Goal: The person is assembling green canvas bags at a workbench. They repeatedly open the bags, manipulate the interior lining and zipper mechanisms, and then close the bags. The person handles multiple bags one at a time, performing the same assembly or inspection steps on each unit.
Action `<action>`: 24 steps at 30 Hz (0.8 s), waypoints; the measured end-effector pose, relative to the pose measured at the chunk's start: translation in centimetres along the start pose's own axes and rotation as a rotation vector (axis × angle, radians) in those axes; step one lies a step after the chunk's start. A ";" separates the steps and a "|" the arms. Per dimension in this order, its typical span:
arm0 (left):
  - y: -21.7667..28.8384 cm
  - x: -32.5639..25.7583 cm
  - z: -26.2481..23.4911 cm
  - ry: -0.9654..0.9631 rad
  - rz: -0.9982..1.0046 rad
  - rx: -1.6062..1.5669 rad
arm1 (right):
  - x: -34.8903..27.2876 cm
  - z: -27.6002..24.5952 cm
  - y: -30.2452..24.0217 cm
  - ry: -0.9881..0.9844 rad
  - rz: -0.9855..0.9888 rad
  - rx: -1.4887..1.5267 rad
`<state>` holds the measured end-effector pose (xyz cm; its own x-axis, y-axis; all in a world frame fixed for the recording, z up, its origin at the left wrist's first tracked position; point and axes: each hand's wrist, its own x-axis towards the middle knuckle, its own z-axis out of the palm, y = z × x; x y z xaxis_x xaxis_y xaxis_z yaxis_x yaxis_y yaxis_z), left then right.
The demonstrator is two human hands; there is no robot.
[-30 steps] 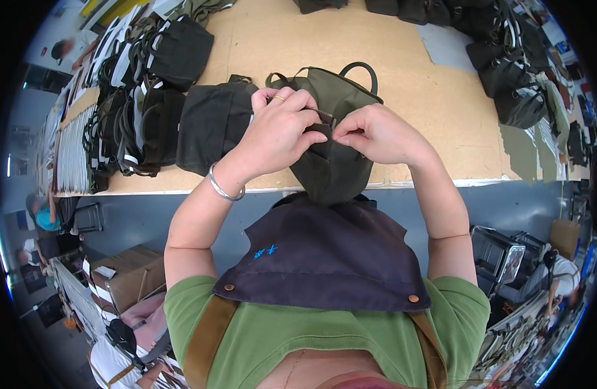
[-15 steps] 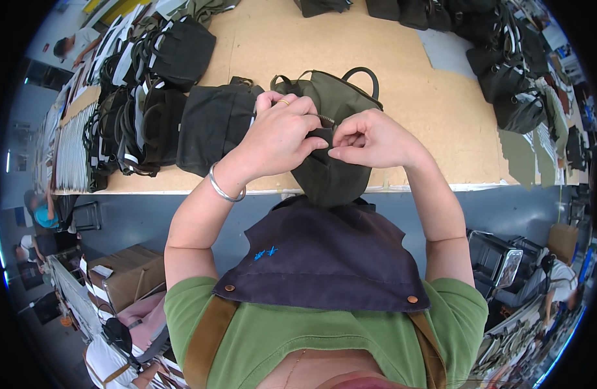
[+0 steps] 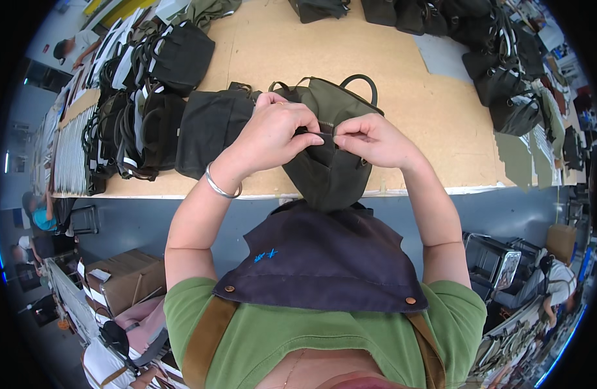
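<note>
An olive-green bag [image 3: 331, 172] with dark handles lies at the near edge of the wooden table [image 3: 402, 117], partly hanging over it. My left hand [image 3: 272, 133] grips the bag's top edge by the zipper, a metal bangle on the wrist. My right hand [image 3: 370, 139] pinches the same edge from the other side, fingertips almost meeting the left ones. The zipper pull is hidden between my fingers.
A dark bag [image 3: 211, 126] lies flat just left of the olive one. Rows of black bags [image 3: 139, 110] fill the table's left side, more dark bags [image 3: 499, 65] the far right. Cardboard boxes [image 3: 117, 285] stand on the floor at lower left.
My two hands have drawn slightly apart along the bag's top edge, and the bag sits a little flatter under them.
</note>
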<state>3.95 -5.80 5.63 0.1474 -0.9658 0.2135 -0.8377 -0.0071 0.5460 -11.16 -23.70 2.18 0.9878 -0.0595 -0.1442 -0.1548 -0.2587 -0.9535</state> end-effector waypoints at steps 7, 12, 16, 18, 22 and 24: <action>0.2 0.1 -0.4 -0.118 -0.109 0.058 | -0.3 0.4 -0.8 0.034 -0.004 -0.003; 0.4 0.0 -0.1 -0.075 -0.102 0.053 | -0.4 0.4 -0.7 0.027 -0.031 -0.063; 0.4 -0.1 0.1 -0.037 -0.078 0.014 | -0.4 0.3 -0.7 0.013 -0.036 -0.048; 0.2 -0.2 0.3 -0.023 -0.080 0.003 | -0.7 0.7 -1.3 0.064 -0.008 0.035; 0.3 -0.2 0.3 -0.006 -0.072 -0.019 | -0.5 0.6 -1.1 0.069 -0.003 0.027; 0.5 -0.1 0.4 0.008 -0.079 0.032 | -0.5 0.5 -1.1 0.053 -0.041 -0.070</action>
<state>3.30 -5.81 5.53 0.2174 -0.9599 0.1771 -0.8399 -0.0915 0.5350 -11.43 -22.89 3.19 0.9912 -0.0976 -0.0894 -0.1169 -0.3282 -0.9373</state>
